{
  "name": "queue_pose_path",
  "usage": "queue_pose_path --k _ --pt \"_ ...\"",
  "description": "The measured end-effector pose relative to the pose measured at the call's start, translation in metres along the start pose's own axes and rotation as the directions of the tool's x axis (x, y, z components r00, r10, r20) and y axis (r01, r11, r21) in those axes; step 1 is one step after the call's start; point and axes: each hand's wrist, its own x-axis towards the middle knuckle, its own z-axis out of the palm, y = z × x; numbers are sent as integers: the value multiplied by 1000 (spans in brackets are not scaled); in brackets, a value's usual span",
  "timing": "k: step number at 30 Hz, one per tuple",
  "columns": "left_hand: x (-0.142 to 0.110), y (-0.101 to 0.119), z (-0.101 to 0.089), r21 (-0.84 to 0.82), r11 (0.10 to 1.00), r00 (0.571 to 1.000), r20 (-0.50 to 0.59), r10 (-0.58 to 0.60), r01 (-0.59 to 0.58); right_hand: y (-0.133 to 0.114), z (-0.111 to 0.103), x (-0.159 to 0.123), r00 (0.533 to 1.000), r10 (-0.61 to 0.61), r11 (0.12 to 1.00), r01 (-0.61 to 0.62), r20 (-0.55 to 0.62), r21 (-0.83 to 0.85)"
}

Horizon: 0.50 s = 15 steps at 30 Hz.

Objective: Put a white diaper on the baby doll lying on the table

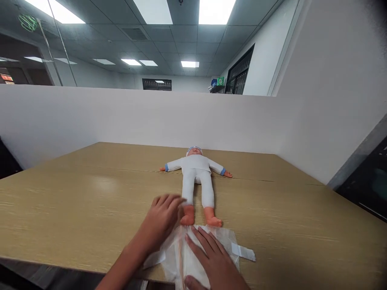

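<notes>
Left of lower centre, the left hand [165,215], fingers loosely bent and seemingly empty, could brush the doll [196,165] at centre askew; the right hand [214,257], fingers straight, lies flat on the diaper [193,266] at bottom centre, which might slip off the table [90,225] if lifted carelessly.

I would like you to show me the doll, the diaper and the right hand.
Doll [196,163]: head view, on its white shirt.
Diaper [191,265]: head view, on its white middle part.
Right hand [214,257]: head view, on its back.
</notes>
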Motion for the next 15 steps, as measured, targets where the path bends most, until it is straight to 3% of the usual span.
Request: queue_pose_path --k 3,5,10,15 --pt "58 -21 12 182 977 987 134 88 -112 -3 -12 1 998 31 998 -34 60 52" --pt "80 -26 24 220 948 951 260 168 -228 2 -7 1 999 24 999 -25 34 39" --pt "101 -22 48 148 825 792 414 449 -545 22 31 -2 984 -111 993 107 -137 -41" --pt "115 -24 51 16 736 683 387 620 -677 12 43 0 970 61 998 -54 -234 35"
